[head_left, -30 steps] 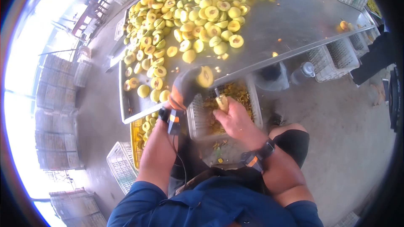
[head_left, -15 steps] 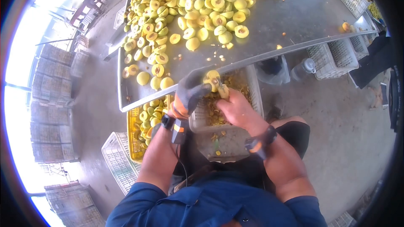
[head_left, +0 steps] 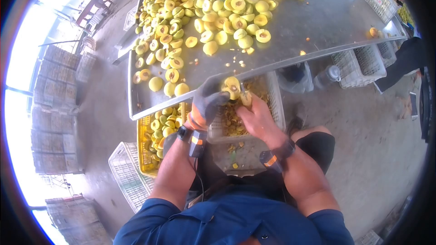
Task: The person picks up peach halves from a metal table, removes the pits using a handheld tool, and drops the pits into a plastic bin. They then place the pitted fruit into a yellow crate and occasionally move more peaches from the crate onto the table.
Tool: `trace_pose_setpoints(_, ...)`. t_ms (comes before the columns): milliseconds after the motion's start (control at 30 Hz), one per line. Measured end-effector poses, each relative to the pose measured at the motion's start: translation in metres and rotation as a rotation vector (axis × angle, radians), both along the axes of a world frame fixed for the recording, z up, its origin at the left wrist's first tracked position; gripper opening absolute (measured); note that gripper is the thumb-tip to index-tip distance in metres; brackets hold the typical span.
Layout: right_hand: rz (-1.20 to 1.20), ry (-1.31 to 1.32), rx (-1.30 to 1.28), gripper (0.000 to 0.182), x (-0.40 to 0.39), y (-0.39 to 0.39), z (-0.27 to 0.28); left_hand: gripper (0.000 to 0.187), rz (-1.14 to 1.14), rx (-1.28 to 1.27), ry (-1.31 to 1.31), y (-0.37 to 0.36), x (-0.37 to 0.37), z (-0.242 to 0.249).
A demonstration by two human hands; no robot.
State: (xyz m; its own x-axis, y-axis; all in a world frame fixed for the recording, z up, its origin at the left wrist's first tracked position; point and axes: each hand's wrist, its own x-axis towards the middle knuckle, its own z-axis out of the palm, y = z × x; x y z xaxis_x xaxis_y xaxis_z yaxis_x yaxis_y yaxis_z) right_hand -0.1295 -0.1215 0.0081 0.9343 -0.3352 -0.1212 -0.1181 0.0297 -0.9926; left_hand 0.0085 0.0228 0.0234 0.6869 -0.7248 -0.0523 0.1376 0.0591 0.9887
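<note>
My left hand (head_left: 208, 99), in a dark glove with an orange cuff, grips a yellow fruit half (head_left: 231, 87) by the table's front edge. Bare, my right hand (head_left: 255, 115) is closed round the light handle of a small tool (head_left: 245, 97), whose metal end is close beside the fruit. Below both hands sits a white crate (head_left: 278, 104) holding peelings and scraps. Many halved fruits (head_left: 218, 22) are heaped on the metal table (head_left: 313, 27), a few lying loose near its front edge.
A yellow crate (head_left: 146, 147) of fruit halves stands under the table edge at left, with a white crate (head_left: 129, 172) beside it. Right of my hands are a plastic bag (head_left: 302, 79), a clear container (head_left: 327, 75) and white crates (head_left: 361, 63). Stacked crates (head_left: 54, 109) stand far left.
The fruit and the tool have moved slightly apart, and the fruit's cut face is turned more toward the camera. Both hands have shifted slightly right.
</note>
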Motion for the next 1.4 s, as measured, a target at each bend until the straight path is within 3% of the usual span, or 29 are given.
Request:
trace_pose_setpoints(267,-0.024,-0.067,-0.293,0.024,-0.004,-0.003,-0.003,0.060,-0.088,0.022,0.134,0.000,0.006,-0.008)
trace_pose_setpoints(367,-0.152,-0.152,-0.212,0.023,-0.002,-0.005,0.013,0.053,-0.120,0.118,0.053,-0.002,0.007,-0.001)
trace_pose_setpoints(533,-0.062,-0.166,-0.237,0.029,-0.001,-0.012,0.016,0.042,-0.154,0.266,-0.047,-0.005,0.001,0.014)
trace_pose_setpoints(633,-0.066,-0.178,-0.248,0.029,0.002,-0.014,0.006,0.036,-0.127,0.231,-0.039,-0.003,0.006,-0.002)
trace_pose_setpoints(733,-0.072,-0.197,-0.259,0.029,0.005,-0.012,0.003,0.035,-0.067,0.176,0.147,-0.005,0.003,-0.014)
trace_pose_setpoints(833,-0.042,-0.121,-0.289,0.028,0.007,-0.015,0.004,0.034,-0.057,0.225,-0.921,0.003,0.006,-0.035)
trace_pose_setpoints(933,-0.050,-0.121,-0.262,0.026,0.008,-0.014,0.002,0.040,0.049,0.327,-1.087,-0.001,-0.004,-0.038)
trace_pose_setpoints(1067,-0.086,-0.146,-0.250,0.024,0.010,-0.007,0.000,0.039,0.155,0.379,-1.031,-0.006,-0.017,-0.048)
trace_pose_setpoints(1133,-0.093,-0.202,-0.348,0.024,0.008,0.008,-0.006,0.037,0.205,0.252,-0.453,-0.014,-0.021,-0.056)
trace_pose_setpoints(1233,-0.102,-0.140,-0.303,0.023,0.006,0.012,-0.010,0.037,0.276,0.346,-0.614,-0.015,-0.020,-0.064)
trace_pose_setpoints(1300,-0.109,-0.034,-0.217,0.023,0.003,0.005,0.006,0.039,0.264,0.424,-0.916,-0.010,-0.017,-0.035)
trace_pose_setpoints(1400,-0.026,0.057,-0.253,0.024,-0.005,-0.002,0.001,0.048,0.232,0.405,-0.818,-0.002,-0.008,-0.029)
